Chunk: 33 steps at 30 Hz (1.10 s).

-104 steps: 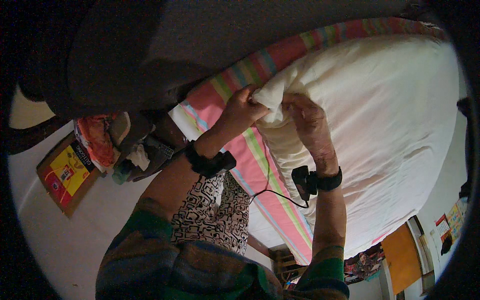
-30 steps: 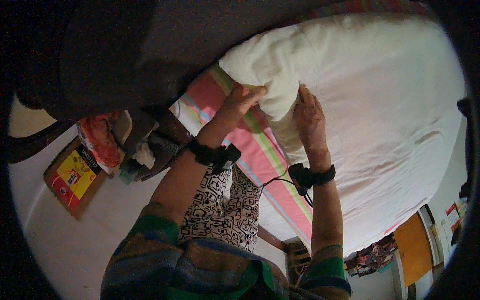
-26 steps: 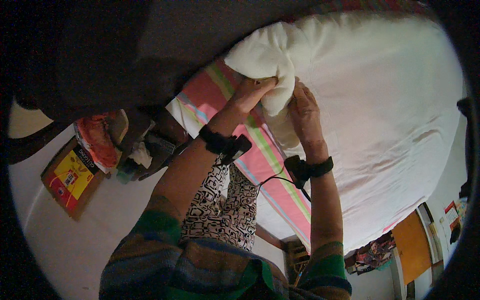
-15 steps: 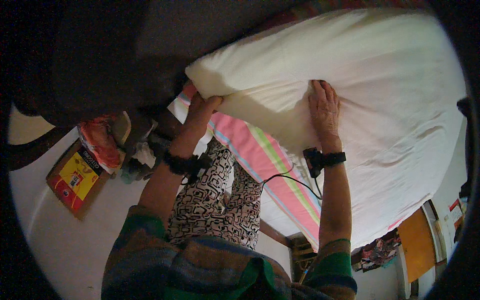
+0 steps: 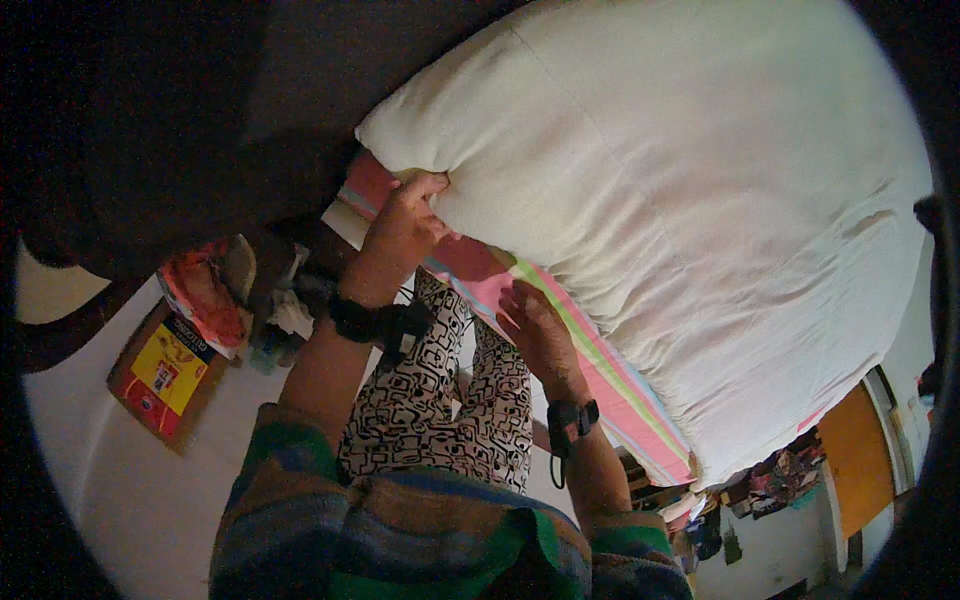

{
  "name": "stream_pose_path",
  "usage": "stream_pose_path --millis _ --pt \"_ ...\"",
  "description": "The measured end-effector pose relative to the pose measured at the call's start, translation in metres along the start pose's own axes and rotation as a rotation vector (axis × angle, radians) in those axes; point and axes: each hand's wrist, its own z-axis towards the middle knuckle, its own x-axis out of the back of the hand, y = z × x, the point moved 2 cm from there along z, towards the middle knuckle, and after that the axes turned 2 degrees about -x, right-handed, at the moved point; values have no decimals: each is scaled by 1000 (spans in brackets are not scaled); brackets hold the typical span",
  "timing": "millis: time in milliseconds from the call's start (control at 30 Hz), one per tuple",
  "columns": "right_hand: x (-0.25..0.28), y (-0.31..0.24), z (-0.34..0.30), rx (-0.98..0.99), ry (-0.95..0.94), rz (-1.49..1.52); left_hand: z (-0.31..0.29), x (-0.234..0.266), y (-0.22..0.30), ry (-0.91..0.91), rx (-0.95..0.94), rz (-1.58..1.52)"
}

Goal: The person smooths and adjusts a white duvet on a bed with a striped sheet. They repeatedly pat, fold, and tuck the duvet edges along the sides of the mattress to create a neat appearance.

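A thick white quilt (image 5: 640,170) lies over a pink, green and blue striped sheet (image 5: 625,410) on a bed. My left hand (image 5: 410,215) is closed on the near edge of the quilt, close to its left corner, with thumb and fingers pinching the cloth. My right hand (image 5: 542,335) is at the striped sheet along the bed's near edge, below the quilt's border. Its fingers are apart and reach toward my left hand, and I see nothing held in them. Wrinkles run across the quilt from its near border.
A cardboard box (image 5: 165,375) with a yellow and red panel stands on the floor at left, beside a red plastic bag (image 5: 205,300). Dark furniture fills the upper left. At the lower right are an orange-brown door panel (image 5: 855,465) and piled clothes (image 5: 785,480).
My right hand has left the top of the quilt and come down and left to the striped sheet. The quilt's near edge is bunched farther back on the right, showing more stripes there.
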Motion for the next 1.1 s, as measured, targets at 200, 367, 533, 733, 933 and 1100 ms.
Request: stream_pose_path --millis 200,367,533,733,933,1100 --pt "-31 -43 44 340 -76 361 -19 -32 15 -141 -398 328" --pt "-56 -64 6 339 -23 573 -22 -38 20 -91 -129 -239" --pt "-7 26 13 94 293 715 -6 -30 -35 310 235 -256" --pt "63 79 80 254 377 -221 4 3 -34 183 40 543" --pt "37 60 62 58 278 482 46 -34 61 245 -519 936" --pt "28 47 57 30 295 494 124 -68 67 -58 -91 832"
